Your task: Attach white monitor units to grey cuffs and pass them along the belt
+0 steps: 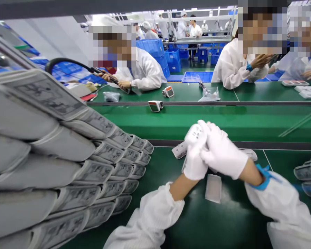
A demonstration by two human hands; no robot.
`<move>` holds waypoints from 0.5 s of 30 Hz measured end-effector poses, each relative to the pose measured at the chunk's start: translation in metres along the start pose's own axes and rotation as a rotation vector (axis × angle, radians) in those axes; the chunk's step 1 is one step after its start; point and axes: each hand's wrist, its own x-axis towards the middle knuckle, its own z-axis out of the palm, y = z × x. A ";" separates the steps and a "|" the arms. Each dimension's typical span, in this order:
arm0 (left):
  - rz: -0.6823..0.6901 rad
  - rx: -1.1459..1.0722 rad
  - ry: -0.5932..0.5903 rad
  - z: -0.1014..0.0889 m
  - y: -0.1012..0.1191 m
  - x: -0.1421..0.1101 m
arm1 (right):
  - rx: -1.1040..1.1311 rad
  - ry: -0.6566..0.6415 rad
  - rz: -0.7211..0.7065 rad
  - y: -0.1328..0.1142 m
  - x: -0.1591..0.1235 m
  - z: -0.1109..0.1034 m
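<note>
My left hand (195,162) and my right hand (221,152), both in white gloves, press together over the green bench and grip a small white plastic device (196,134). Most of it is hidden by the fingers. A flat pale grey piece (179,150) sticks out from under my left hand, and a similar end (249,154) shows past my right hand; I cannot tell if they are one object. Just below my hands lies a clear plastic sleeve (213,188). A blue wrist strap (261,178) circles my right wrist.
A tall stack of grey padded pouches (67,155) rises on my left, with more (308,176) at the right edge. A green conveyor (186,121) runs behind my hands, carrying a small white device (155,105). Co-workers in white sit beyond it, near blue crates (152,46).
</note>
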 end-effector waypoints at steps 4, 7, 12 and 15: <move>-0.136 -0.055 0.197 -0.004 0.041 0.044 | -0.117 -0.063 -0.035 -0.039 -0.007 0.002; -0.067 0.072 0.299 -0.020 0.071 0.062 | -0.082 -0.341 -0.013 -0.049 -0.009 0.024; 0.024 0.193 0.169 -0.010 0.096 0.070 | 0.032 -0.629 -0.049 -0.066 -0.013 0.060; 0.048 0.266 -0.017 0.003 0.100 0.067 | 0.272 -0.415 -0.052 -0.041 -0.008 0.031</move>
